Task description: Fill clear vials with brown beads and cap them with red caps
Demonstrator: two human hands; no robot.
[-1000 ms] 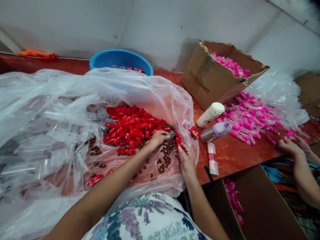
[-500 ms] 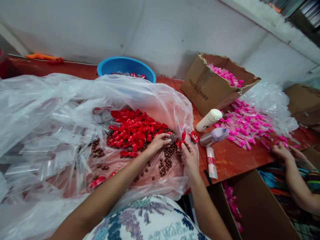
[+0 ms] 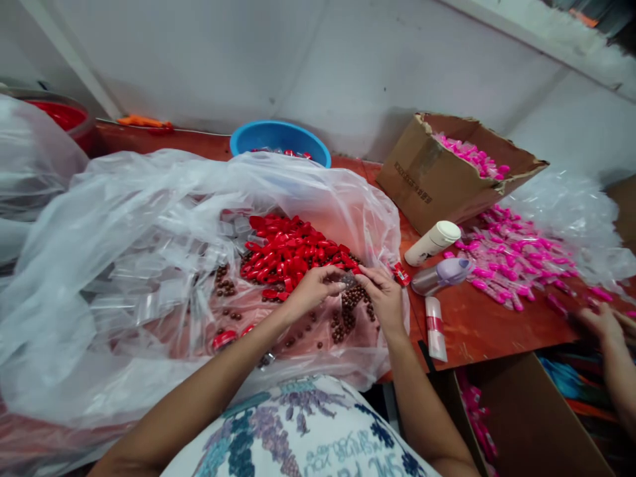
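Observation:
My left hand (image 3: 320, 289) is closed on a small clear plastic piece (image 3: 349, 281). Close against it, my right hand (image 3: 385, 298) pinches a small red plastic part (image 3: 356, 270), mostly hidden by the fingers. Both hands meet above brown beads (image 3: 344, 323) scattered on a clear plastic sheet (image 3: 298, 172). Left of them lies a heap of red plastic parts (image 3: 288, 252). Clear plastic pieces (image 3: 154, 291) are piled farther left on the sheet, and another red piece (image 3: 400, 274) rests just right of my right hand.
A blue basin (image 3: 238, 141) stands behind the sheet. To the right are a cardboard box (image 3: 422, 179), a white bottle (image 3: 432, 242), a lilac-lidded bottle (image 3: 442, 275), a clear tube (image 3: 435, 328) and pink items (image 3: 521, 258). A co-worker's hand (image 3: 603, 324) is at far right.
My hands have come together, bringing the red part up to the clear piece. The view has turned left, so the scene sits farther right.

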